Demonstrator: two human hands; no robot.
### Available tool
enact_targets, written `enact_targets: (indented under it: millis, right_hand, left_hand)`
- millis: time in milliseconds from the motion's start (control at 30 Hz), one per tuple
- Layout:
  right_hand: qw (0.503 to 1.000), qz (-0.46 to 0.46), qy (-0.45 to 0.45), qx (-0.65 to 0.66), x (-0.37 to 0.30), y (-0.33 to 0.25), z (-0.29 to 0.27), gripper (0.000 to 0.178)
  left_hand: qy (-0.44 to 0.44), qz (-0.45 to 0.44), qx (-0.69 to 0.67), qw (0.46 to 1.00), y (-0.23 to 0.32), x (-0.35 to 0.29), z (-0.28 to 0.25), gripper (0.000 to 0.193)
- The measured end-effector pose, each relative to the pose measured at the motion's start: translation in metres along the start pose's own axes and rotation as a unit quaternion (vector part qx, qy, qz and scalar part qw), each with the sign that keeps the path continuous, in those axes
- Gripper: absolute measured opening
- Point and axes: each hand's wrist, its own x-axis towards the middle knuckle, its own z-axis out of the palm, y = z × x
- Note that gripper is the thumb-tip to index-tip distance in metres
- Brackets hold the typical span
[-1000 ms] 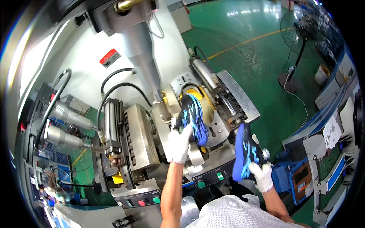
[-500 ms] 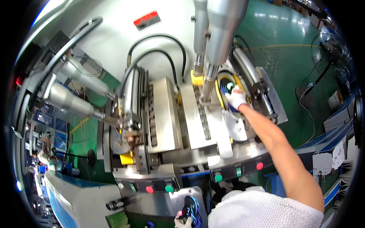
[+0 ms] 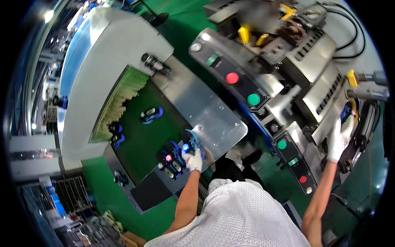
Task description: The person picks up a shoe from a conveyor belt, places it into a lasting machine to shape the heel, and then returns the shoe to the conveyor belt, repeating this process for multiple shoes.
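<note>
My left hand (image 3: 194, 161), in a white glove, grips the near end of a black and blue shoe (image 3: 192, 140) at the edge of the metal table. Right beside it lie more black and blue shoes (image 3: 169, 158), one with a reddish light spot on it. Over at the right, my gloved right hand (image 3: 340, 139) reaches to the press machine with its fingers stretched out. Just beyond its fingertips, a blue-edged shoe (image 3: 348, 109) sits in the yellow-rimmed mould; whether the fingers touch it I cannot tell.
A green conveyor belt (image 3: 144, 144) carries other shoes (image 3: 151, 115) out of a white housing (image 3: 107, 49) with a bristle curtain (image 3: 111, 107). Control panels (image 3: 232, 74) with red and green buttons front the press (image 3: 314, 57). A black cylindrical object (image 3: 156, 64) rests on the metal table.
The view has swung left from the press to the conveyor. My right hand has drawn back from the shoe in the mould. My left hand stays on a shoe at the table.
</note>
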Motion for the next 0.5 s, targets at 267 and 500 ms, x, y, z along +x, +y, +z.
enact_targets:
  millis: [267, 500]
  right_hand:
    - [0.85, -0.32, -0.21, -0.361, -0.204, 0.006, 0.114, 0.092]
    - [0.809, -0.11, -0.571, -0.082, -0.299, -0.186, 0.143, 0.11]
  left_hand:
    - [-0.147, -0.03, -0.151, 0.977, 0.012, -0.004, -0.083, 0.062]
    - [-0.037, -0.057, -0.081, 0.994, -0.053, 0.007, -0.112, 0.086]
